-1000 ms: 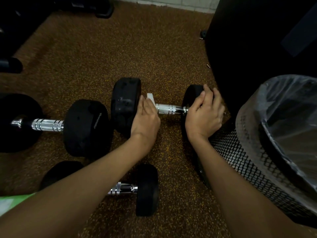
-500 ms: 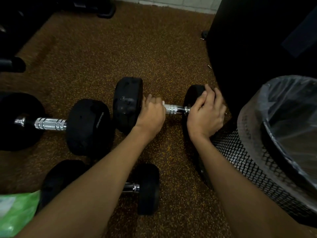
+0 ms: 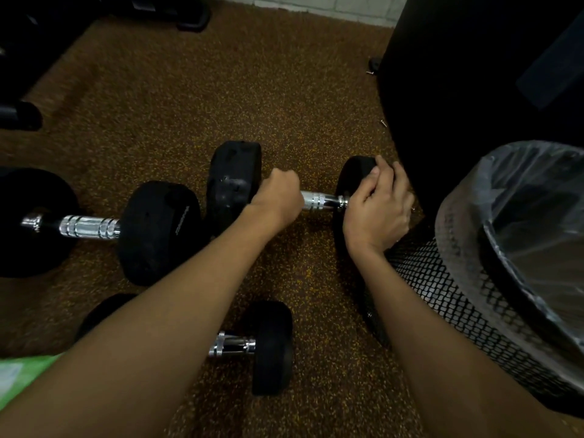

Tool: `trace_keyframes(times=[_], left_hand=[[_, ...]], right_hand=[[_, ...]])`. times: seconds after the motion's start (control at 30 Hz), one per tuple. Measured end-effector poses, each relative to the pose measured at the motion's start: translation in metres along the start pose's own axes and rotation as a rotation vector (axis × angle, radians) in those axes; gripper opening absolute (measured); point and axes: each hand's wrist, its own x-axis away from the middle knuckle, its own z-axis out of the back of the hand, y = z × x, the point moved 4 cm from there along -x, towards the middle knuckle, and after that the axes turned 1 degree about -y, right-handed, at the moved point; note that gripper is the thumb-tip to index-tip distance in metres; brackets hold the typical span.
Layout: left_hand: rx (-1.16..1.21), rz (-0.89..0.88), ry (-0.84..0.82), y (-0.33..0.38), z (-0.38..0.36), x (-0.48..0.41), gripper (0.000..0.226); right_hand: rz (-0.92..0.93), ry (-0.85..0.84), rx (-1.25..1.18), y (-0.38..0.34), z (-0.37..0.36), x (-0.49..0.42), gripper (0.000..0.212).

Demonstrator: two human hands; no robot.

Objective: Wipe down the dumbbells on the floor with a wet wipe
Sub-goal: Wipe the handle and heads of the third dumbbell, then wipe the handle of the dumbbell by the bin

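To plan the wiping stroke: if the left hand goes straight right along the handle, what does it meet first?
Probably the right hand, on the weight head at the handle end; only bare chrome separates it from the left hand.

Close head-worn view, forward and downward.

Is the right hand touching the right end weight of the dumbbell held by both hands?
Touching. The head view shows the right hand curled over the top edge of the right weight, gripping it with no gap.
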Motion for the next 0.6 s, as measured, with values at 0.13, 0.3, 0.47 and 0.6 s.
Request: trace_keyframes(times=[0.13,0.3,0.47,0.6], left_hand=[[-0.180,-0.025,0.217,0.000,-0.035,0.020,0.050],[-0.167,-0.035,0.263,-0.002,-0.046,0.044,0.059],[0.022,-0.015,0.181,-0.003,-0.042,0.066,0.058],[0.152,-0.029,0.158,-0.009,-0.022,0.083,0.038]], right_hand=[[-0.001,0.005,-0.016,0.001,0.001,0.002,0.040],[-0.006,-0.036,-0.004,-0.002,0.002,0.002,0.042],[-0.013,-0.087,0.035,-0.002,0.002,0.000,0.043],[0.022,-0.228,0.071,-0.009,0.008,-0.002,0.041]])
